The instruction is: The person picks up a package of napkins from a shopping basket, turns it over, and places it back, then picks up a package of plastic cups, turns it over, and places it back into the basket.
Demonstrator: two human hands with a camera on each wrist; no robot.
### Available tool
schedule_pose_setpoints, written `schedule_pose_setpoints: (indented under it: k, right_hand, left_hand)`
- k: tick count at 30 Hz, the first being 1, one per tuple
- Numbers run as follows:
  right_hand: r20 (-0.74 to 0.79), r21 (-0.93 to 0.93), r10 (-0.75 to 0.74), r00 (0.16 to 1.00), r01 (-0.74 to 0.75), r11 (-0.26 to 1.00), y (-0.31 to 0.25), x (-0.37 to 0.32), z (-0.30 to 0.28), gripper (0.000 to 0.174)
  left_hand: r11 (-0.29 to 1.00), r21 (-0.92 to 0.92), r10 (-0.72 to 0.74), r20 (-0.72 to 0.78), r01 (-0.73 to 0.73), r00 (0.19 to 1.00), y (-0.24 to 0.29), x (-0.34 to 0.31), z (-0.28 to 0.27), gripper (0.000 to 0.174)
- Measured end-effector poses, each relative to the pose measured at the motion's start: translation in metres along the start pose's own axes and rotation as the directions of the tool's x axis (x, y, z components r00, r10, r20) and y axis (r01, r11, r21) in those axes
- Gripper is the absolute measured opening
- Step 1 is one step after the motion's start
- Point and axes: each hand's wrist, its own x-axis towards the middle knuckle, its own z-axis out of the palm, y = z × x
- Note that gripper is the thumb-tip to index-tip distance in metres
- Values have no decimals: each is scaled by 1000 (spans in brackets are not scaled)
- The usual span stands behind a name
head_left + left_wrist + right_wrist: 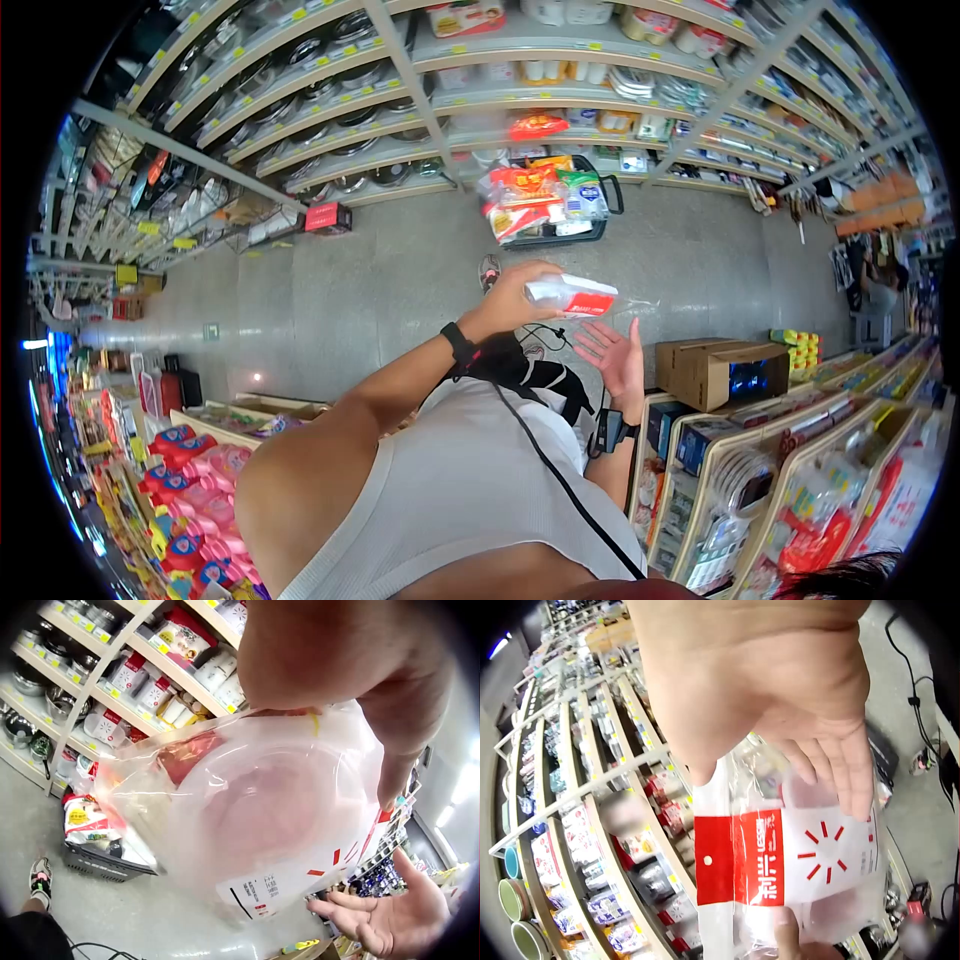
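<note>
My left hand [515, 297] grips a clear plastic pack [575, 297] with a red and white label, held out in front of my body. Through the film a round, translucent bowl-like shape [262, 802] shows. The left thumb [787, 934] presses on the pack's near edge in the right wrist view. Beside the pack is my right hand [615, 360], palm turned up and fingers spread, with nothing in it. In the right wrist view its fingers [840, 769] overlap the pack's upper part.
A dark shopping basket [560, 238] full of bagged goods stands on the floor ahead, before stocked shelves [540, 95]. To the right a cardboard box [690, 375] sits on a shelf unit. Pink bottles [200, 490] line the left side. A black cable [545, 335] hangs near my legs.
</note>
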Motion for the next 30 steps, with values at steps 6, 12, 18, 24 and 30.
schedule_pose_setpoints:
  k: [6,12,18,24,30]
  right_hand:
    - [137,192,221,966,-244,951,-13,57,73,90]
    - [110,108,258,960,-270,957,-13,121,125,61]
    - [48,-76,266,963,-262,962,-8,205,165,37]
    - [83,-131,235,968,-224,966,-15,281,217,22]
    - [67,-254,159,985,-137,957,-18,342,241,26]
  left_hand:
    - [927,363,106,-15,-93,994,11,-5,-38,48]
    - [881,470,66,-7,-55,998,-10,7,-93,51]
    - [917,398,55,-66,-24,996,-39,43,-173,50]
    - [951,309,54,-145,-7,988,-81,52,-241,54]
    - [935,236,-228,-168,264,959,-90,31,-298,52]
